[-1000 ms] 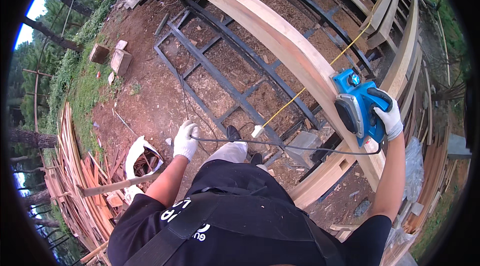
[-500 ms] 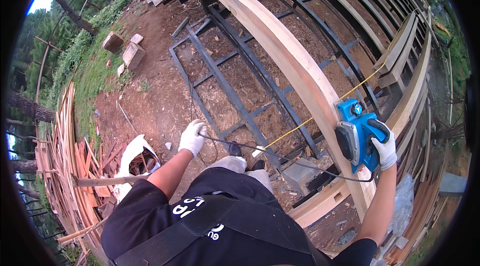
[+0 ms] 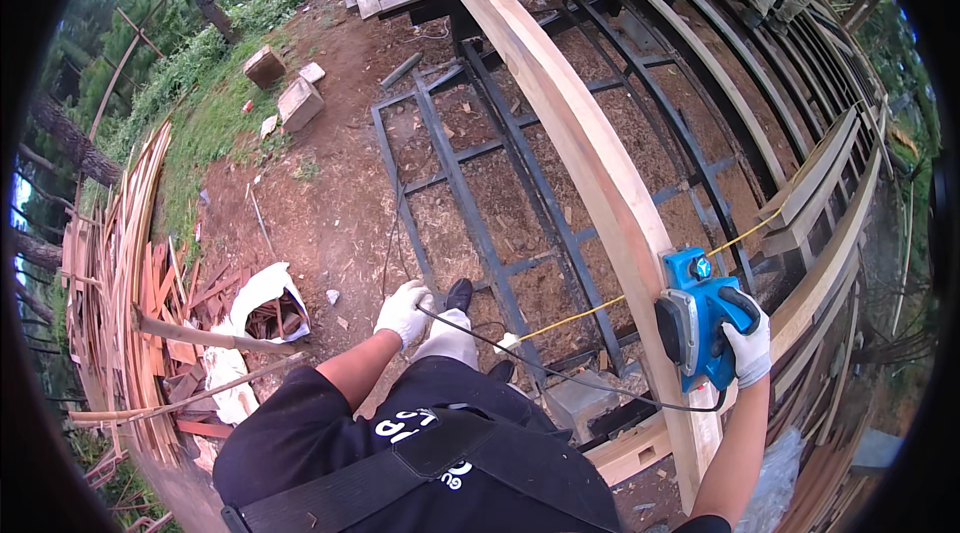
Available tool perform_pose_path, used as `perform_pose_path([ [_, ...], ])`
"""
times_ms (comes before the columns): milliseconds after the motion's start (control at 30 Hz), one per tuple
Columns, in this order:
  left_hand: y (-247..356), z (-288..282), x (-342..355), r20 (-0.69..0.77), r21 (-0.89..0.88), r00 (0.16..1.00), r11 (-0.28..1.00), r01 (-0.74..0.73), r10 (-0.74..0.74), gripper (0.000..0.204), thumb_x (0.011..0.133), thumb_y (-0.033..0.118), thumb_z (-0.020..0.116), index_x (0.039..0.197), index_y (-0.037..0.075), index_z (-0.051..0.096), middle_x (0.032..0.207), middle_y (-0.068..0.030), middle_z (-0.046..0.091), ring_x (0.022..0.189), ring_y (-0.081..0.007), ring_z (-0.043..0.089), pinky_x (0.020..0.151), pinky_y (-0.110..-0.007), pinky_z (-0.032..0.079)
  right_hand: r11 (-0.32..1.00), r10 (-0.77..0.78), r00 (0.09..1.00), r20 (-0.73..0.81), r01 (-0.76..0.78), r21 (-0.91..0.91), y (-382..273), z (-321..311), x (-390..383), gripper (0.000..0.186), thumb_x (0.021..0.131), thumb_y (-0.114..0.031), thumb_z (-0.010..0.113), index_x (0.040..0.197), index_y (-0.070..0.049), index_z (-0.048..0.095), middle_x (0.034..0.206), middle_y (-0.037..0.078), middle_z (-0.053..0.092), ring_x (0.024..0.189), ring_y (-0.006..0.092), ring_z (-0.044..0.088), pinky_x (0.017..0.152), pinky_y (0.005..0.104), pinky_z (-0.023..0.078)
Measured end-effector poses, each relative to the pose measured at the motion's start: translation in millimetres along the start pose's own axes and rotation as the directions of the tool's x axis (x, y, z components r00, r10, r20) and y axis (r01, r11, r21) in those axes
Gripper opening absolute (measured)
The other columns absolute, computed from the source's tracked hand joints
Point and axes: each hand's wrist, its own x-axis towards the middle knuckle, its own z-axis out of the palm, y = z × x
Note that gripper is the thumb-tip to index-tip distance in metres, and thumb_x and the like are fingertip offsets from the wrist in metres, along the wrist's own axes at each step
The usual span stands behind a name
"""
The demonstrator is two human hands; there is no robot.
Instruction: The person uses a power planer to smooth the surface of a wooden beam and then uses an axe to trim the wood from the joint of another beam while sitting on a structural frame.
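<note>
While your gloved right hand [image 3: 748, 345] grips a blue electric planer [image 3: 714, 326] against the long timber beam [image 3: 617, 170], your left hand [image 3: 403, 314] pinches its black cord [image 3: 612, 391]. Slack there could let the cord, crossing the beam beside the planer, slip under the blade and be cut.

Spreads as reddish-brown dirt ground [image 3: 335, 203], grassy toward the left, bearing pale wood chips [image 3: 342, 322], squared blocks [image 3: 300, 105], a thin stick [image 3: 260, 218] and a white sack [image 3: 255, 295] of reddish scraps [image 3: 270, 321] beside long stacked planks [image 3: 110, 253]. Shows also through the gaps in a dark metal frame [image 3: 457, 173]. Stretches above as a long pale timber beam [image 3: 582, 133], with a blue power planer [image 3: 715, 333] at its right edge, contact too covered to judge.
</note>
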Motion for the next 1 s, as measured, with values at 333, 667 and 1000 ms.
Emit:
perform_pose_path([
  [333, -34.9, -4.6, 55.4, -0.1, -0.044, 0.991, 0.996, 0.081, -0.085, 0.026, 0.098, 0.025, 0.062, 0.11, 0.006, 0.074, 0.127, -0.016, 0.067, 0.121, -0.0348, 0.062, 0.105, -0.039, 0.049, 0.997, -0.074, 0.997, 0.011, 0.074, 0.006, -35.3, 35.6, 78.9, 0.05, 0.078, 0.002, 0.067, 0.128, -0.004, 0.07, 0.114, 0.01, 0.071, 0.098, 0.0158, 0.066, 0.086, 0.0313, 0.056],
  [667, -70.6, -5.3, 80.5, -0.061, -0.028, 0.988, 0.99, 0.138, -0.14, 0.027, 0.097, 0.024, 0.065, 0.112, 0.005, 0.074, 0.129, -0.0188, 0.066, 0.123, -0.035, 0.062, 0.106, -0.04, 0.048, 0.994, 0.098, 0.991, 0.094, -0.102, 0.03, -83.7, 64.5, 146.3, 0.048, 0.079, -0.003, 0.067, 0.128, -0.005, 0.069, 0.11, 0.007, 0.072, 0.086, 0.0137, 0.067, 0.08, 0.0298, 0.056],
  [1000, -79.3, -8.1, 141.8, 0.036, -0.086, 0.986, 0.982, 0.168, -0.165, 0.032, 0.1, 0.027, 0.064, 0.119, 0.003, 0.072, 0.137, -0.0187, 0.063, 0.125, -0.0339, 0.062, 0.107, -0.039, 0.047, 0.989, 0.15, 0.983, 0.108, -0.151, -0.004, -103.2, 92.1, 201.8, 0.043, 0.081, -0.011, 0.071, 0.124, -0.012, 0.072, 0.105, 0.01, 0.075, 0.088, 0.0187, 0.071, 0.083, 0.0331, 0.058],
])
